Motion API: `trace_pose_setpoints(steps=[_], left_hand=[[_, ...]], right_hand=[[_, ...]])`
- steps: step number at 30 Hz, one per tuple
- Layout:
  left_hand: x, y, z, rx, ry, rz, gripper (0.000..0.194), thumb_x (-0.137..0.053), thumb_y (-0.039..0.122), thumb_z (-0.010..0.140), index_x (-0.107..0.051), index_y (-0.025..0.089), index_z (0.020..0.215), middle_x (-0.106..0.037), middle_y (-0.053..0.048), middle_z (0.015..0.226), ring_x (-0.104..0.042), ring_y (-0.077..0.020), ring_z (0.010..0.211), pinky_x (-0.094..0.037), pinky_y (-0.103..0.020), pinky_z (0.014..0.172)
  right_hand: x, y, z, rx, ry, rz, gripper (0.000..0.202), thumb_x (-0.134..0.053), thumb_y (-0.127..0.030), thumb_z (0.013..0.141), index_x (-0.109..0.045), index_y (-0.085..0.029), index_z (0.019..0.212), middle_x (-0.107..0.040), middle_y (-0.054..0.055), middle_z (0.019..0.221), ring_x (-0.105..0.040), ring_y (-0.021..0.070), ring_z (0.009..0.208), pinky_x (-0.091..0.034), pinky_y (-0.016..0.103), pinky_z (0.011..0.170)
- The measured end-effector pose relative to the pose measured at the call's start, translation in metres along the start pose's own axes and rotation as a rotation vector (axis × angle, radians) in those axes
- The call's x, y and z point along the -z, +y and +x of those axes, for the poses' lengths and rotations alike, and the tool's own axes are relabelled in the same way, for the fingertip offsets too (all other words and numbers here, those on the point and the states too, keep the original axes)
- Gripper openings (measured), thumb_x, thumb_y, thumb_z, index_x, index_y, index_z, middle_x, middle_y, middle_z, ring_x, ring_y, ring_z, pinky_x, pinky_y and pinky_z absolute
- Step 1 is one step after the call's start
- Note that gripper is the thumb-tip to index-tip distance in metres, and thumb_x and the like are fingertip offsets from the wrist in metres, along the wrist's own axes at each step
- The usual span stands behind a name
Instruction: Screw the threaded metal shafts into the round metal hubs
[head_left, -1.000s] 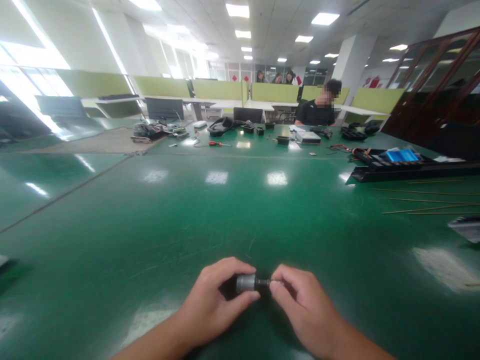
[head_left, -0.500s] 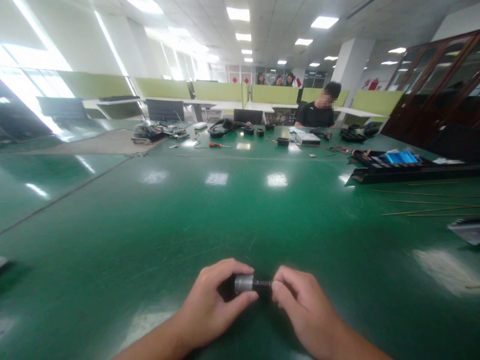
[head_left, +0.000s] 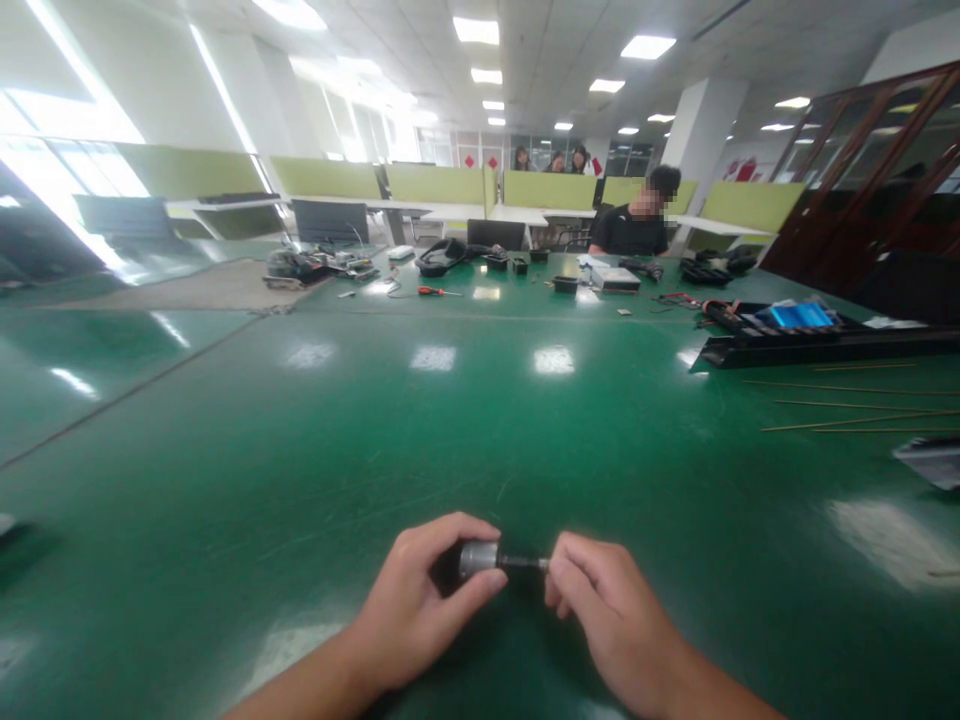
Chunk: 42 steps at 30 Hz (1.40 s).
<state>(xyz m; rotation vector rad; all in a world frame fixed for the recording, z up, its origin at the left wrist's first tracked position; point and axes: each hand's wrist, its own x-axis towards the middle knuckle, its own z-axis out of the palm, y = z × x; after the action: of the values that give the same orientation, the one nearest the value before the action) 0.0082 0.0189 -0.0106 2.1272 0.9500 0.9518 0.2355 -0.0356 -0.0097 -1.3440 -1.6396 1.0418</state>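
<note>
Two hands farther apart, one cylinder

Left hand is gripping in a C: index finger arching on the far side, thumb pressing nearer. Right hand is pinching, fingers curling. Bare forearms are slanting inward; hands are facing each other, gap between.

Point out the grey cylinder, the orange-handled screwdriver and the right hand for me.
Grey cylinder (head_left: 478, 559): head view, on the side of its body.
Orange-handled screwdriver (head_left: 431, 291): head view, on its handle.
Right hand (head_left: 605, 592): head view, near the thumb's base.
</note>
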Motion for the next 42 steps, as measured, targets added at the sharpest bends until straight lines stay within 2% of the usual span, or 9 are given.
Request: trace_pose_setpoints(steps=[17, 25, 31, 34, 37, 42], left_hand=[[0.001, -0.001, 0.002, 0.056, -0.025, -0.070, 0.017, -0.069, 0.034, 0.089, -0.068, 0.024, 0.103, -0.069, 0.003, 0.082, -0.063, -0.0124, 0.072, -0.046, -0.021, 0.068], [0.003, 0.003, 0.005, 0.074, -0.038, -0.075, 0.019, -0.067, 0.037, 0.090, -0.069, 0.021, 0.101, -0.069, 0.000, 0.081, -0.063, -0.0147, 0.071, -0.046, -0.023, 0.066], [0.006, 0.003, 0.006, 0.147, -0.032, -0.143, 0.021, -0.067, 0.038, 0.089, -0.070, 0.020, 0.100, -0.069, -0.002, 0.082, -0.062, -0.0163, 0.073, -0.046, -0.025, 0.068], [0.006, 0.001, 0.007, 0.228, -0.008, -0.238, 0.025, -0.069, 0.040, 0.089, -0.068, 0.018, 0.100, -0.067, -0.003, 0.084, -0.061, -0.0167, 0.075, -0.045, -0.026, 0.069], [0.004, 0.000, 0.010, 0.308, 0.078, -0.418, 0.029, -0.072, 0.042, 0.087, -0.058, 0.019, 0.097, -0.062, 0.000, 0.081, -0.057, -0.0147, 0.073, -0.043, -0.024, 0.066], [0.002, -0.004, 0.016, 0.389, 0.195, -0.640, 0.040, -0.071, 0.045, 0.087, -0.043, 0.019, 0.077, -0.058, 0.001, 0.071, -0.056, -0.0140, 0.068, -0.044, -0.024, 0.063]], right_hand=[[0.000, 0.000, 0.000, -0.005, -0.005, 0.006, 0.042, -0.043, -0.036, 0.103, -0.058, -0.018, 0.068, -0.057, -0.001, 0.064, -0.056, 0.0142, 0.064, -0.035, 0.025, 0.061], [0.000, -0.002, -0.001, 0.000, -0.007, 0.016, 0.042, -0.042, -0.035, 0.103, -0.059, -0.018, 0.069, -0.057, -0.001, 0.064, -0.056, 0.0146, 0.064, -0.036, 0.025, 0.061], [0.000, -0.003, -0.002, 0.009, -0.013, 0.028, 0.042, -0.041, -0.034, 0.103, -0.058, -0.018, 0.068, -0.057, -0.001, 0.064, -0.056, 0.0146, 0.063, -0.036, 0.026, 0.061], [-0.001, -0.002, -0.001, 0.017, -0.018, 0.034, 0.042, -0.041, -0.035, 0.103, -0.059, -0.018, 0.069, -0.058, 0.000, 0.064, -0.057, 0.0147, 0.063, -0.037, 0.025, 0.060], [-0.001, -0.001, -0.001, 0.014, -0.015, 0.032, 0.041, -0.042, -0.034, 0.103, -0.059, -0.018, 0.069, -0.058, 0.000, 0.065, -0.057, 0.0146, 0.064, -0.037, 0.025, 0.061], [-0.002, 0.002, -0.001, 0.027, -0.020, 0.038, 0.041, -0.042, -0.032, 0.103, -0.058, -0.018, 0.068, -0.057, -0.001, 0.065, -0.056, 0.0141, 0.064, -0.036, 0.025, 0.061]])
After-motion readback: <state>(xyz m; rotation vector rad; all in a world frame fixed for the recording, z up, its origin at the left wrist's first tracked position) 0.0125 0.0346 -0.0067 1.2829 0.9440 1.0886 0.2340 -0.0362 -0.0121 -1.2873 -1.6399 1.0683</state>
